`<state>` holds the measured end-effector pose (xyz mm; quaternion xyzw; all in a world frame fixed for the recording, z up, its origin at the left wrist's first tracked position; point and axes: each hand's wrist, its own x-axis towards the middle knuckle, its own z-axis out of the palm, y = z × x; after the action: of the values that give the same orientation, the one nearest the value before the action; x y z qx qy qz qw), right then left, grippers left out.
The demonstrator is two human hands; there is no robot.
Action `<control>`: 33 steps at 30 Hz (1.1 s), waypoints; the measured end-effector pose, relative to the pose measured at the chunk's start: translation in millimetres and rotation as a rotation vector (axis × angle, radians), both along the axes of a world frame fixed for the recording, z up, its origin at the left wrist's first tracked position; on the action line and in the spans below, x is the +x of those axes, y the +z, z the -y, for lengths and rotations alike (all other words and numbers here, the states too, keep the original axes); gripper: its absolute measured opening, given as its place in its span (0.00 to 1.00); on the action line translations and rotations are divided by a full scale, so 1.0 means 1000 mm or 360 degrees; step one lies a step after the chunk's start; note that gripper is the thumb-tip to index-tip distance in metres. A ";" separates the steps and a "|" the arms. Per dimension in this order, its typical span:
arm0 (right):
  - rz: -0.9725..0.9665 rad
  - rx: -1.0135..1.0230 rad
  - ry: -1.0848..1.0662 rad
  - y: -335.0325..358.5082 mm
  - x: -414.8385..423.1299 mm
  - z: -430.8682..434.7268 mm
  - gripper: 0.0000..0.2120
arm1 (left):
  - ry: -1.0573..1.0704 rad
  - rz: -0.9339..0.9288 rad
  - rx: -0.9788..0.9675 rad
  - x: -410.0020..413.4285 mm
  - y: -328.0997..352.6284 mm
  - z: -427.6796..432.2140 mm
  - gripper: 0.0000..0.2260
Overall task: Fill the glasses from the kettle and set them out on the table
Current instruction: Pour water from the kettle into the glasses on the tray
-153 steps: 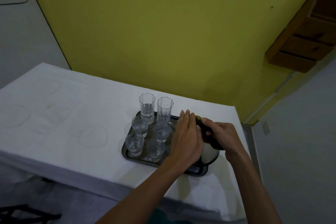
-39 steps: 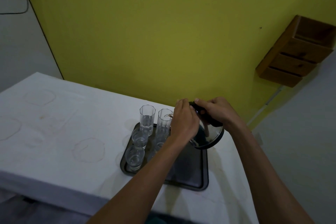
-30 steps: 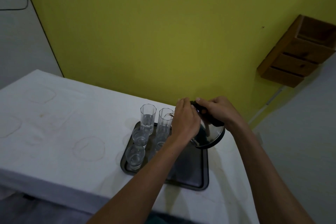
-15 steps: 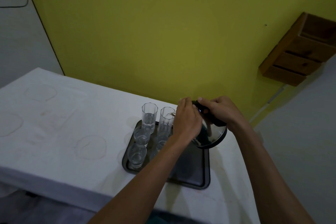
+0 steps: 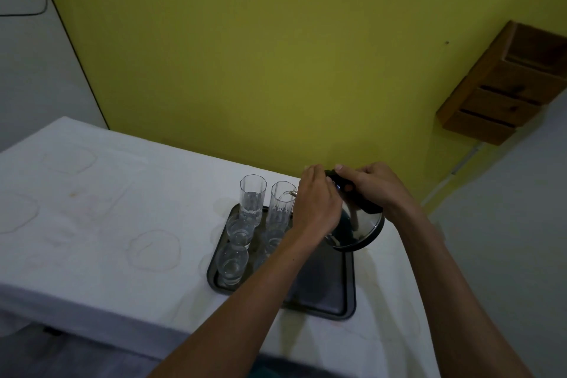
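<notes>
A steel kettle (image 5: 357,232) with a black handle hangs tilted to the left above the dark tray (image 5: 322,294). My right hand (image 5: 372,186) grips the handle. My left hand (image 5: 319,204) presses flat on the kettle's lid and front. The spout tip sits at the rim of the right tall glass (image 5: 279,204), which holds water. A second tall glass (image 5: 252,198) stands to its left, partly filled. Two short glasses (image 5: 236,232) (image 5: 231,262) with water stand in front; others are hidden behind my left forearm.
The tray rests on a white cloth-covered table (image 5: 107,224) with ring stains. A yellow wall (image 5: 245,55) runs close behind the table. A wooden wall rack (image 5: 503,92) hangs at the right. The table's right edge lies just past the tray.
Since five seconds ago the kettle has risen off the tray and tipped toward the right tall glass. Over the last second both hands and kettle have held almost still.
</notes>
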<state>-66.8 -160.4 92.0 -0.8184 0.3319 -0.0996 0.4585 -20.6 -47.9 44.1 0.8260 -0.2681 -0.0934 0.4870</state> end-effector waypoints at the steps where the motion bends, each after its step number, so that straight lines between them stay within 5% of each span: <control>1: -0.0001 -0.0002 -0.0005 0.000 0.000 0.000 0.23 | -0.0002 0.0004 -0.0003 0.000 0.001 0.000 0.17; 33: -0.0020 -0.0012 -0.0015 0.005 -0.002 0.003 0.23 | -0.0026 -0.0054 -0.0016 -0.007 0.003 -0.003 0.21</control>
<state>-68.4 -163.3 96.6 -0.8191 0.3383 -0.0977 0.4528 -28.0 -44.7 47.1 0.8196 -0.2669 -0.1101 0.4949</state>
